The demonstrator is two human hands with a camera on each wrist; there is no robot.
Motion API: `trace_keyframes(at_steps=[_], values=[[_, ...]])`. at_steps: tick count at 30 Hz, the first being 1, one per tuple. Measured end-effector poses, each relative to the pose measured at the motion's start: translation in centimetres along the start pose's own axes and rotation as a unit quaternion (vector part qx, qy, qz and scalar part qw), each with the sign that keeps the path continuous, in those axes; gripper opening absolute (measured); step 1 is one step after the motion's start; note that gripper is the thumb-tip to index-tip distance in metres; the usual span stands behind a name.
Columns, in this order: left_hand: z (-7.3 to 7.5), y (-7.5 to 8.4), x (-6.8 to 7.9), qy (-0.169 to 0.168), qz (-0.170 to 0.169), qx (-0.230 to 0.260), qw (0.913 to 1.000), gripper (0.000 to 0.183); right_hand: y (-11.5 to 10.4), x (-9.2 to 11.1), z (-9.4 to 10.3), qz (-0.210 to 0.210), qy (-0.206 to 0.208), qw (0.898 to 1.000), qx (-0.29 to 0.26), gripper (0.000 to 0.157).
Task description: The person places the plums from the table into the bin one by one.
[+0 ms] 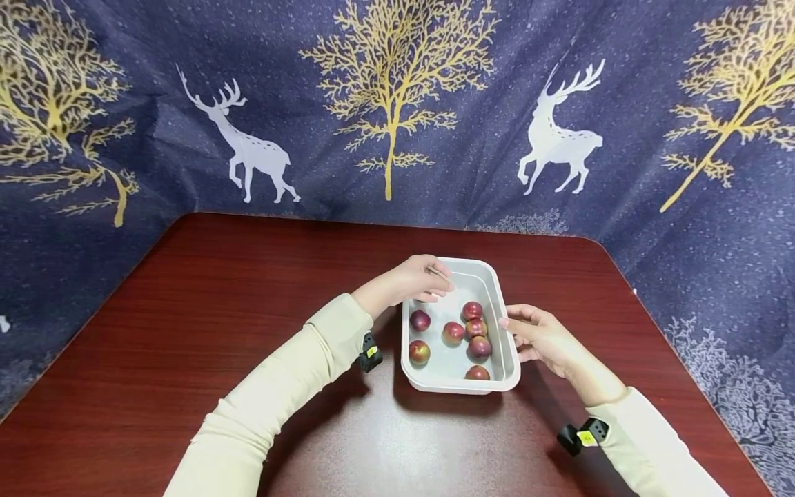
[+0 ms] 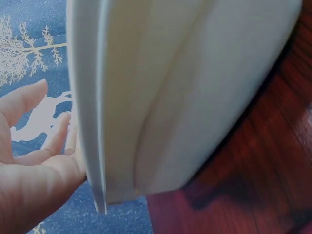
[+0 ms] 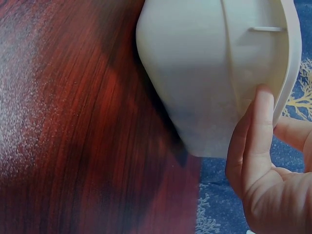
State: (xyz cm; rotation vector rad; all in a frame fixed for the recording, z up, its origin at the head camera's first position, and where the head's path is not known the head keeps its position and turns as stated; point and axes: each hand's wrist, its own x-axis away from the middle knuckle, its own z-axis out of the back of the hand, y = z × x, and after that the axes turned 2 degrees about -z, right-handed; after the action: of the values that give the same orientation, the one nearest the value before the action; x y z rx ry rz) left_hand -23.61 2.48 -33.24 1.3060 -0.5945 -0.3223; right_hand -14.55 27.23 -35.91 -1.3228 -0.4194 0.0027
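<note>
A white plastic container [image 1: 511, 373] stands on the table, with several red and purple plums [image 1: 453, 333] lying loose on its floor. Over its far left corner is my left hand [image 1: 417, 279], fingers loosely bent. The left wrist view shows that hand beside the rim with no fruit visible in its fingers; whether it touches the rim I cannot tell. My right hand [image 1: 545, 339] holds the container's right rim, thumb on top. In the right wrist view, its fingers [image 3: 261, 131] press against the outer wall below the rim.
The dark red wooden table [image 1: 261, 276] has rounded far corners. Behind it hangs a blue cloth [image 1: 348, 179] printed with white deer and golden trees. A small black camera is strapped at each wrist, over cream sleeves [image 1: 292, 386].
</note>
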Motion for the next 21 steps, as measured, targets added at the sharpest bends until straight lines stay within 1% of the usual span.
trace_keyframes(at_steps=[3,7,10,12,15,19,21], values=[[0.4,0.0,0.4,0.009,-0.024,-0.016,0.9995,0.039,0.0,0.0,-0.1,-0.001,0.000,1.000,0.001,0.054],[1.0,-0.1,0.9,0.035,-0.051,-0.028,0.9977,0.035,-0.1,0.0,-0.1,-0.004,0.001,1.000,0.001,0.054],[1.6,-0.3,1.3,0.057,-0.074,-0.046,0.9946,0.033,-0.1,0.0,-0.1,-0.005,0.006,1.000,0.002,0.054],[2.0,-0.5,1.7,0.067,-0.092,-0.066,0.9912,0.032,0.0,0.0,-0.1,-0.006,0.010,1.000,0.003,0.053],[2.7,-0.7,2.2,0.077,-0.122,-0.104,0.9841,0.029,0.0,0.0,-0.2,-0.007,0.016,1.000,0.004,0.052],[3.5,-1.0,2.9,0.071,-0.159,-0.140,0.9747,0.026,0.0,-0.1,-0.2,-0.003,0.014,1.000,0.004,0.053],[3.9,-1.1,3.4,0.067,-0.168,-0.157,0.9710,0.023,0.0,-0.2,-0.2,-0.003,0.013,1.000,0.004,0.053]])
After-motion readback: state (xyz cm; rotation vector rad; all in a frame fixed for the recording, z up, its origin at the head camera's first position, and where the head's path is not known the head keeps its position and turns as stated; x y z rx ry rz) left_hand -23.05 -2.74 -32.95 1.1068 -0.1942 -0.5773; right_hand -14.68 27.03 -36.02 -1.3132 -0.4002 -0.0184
